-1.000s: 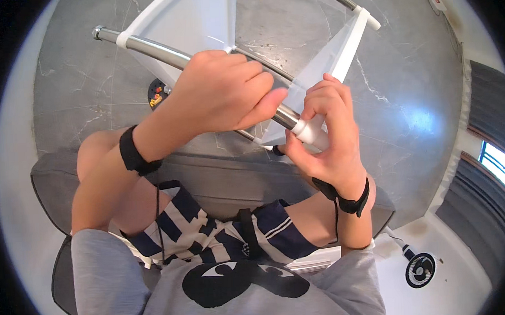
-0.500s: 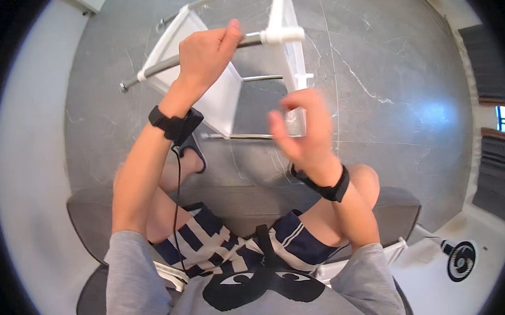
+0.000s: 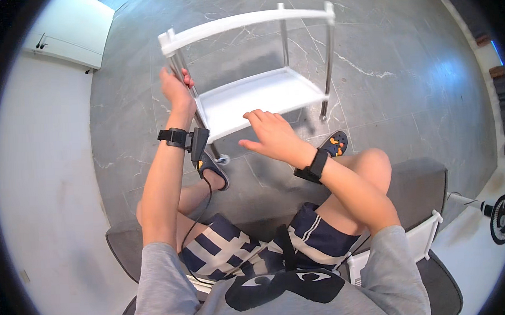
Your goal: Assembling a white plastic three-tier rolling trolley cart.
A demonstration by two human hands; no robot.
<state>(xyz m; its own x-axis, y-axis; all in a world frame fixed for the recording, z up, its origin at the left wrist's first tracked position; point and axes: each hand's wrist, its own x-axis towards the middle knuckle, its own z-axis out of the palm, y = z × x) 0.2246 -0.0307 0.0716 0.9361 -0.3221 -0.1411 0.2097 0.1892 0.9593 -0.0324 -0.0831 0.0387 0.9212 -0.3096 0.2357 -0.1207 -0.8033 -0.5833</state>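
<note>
White shelf rack [image 3: 261, 92], one-handed
Left grip [image 3: 177, 94] wraps the rack's left chrome pole [image 3: 181, 62]; right grip [image 3: 275, 136], spread and empty, by the rack's near edge.

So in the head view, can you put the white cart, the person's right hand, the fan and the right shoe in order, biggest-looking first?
1. White cart
2. Right hand
3. Fan
4. Right shoe, partly hidden

That's only how they look here.

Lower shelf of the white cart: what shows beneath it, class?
Beneath the lower shelf, a near-left wheel and grey floor show; the shelf covers its underside and the rest.
</note>
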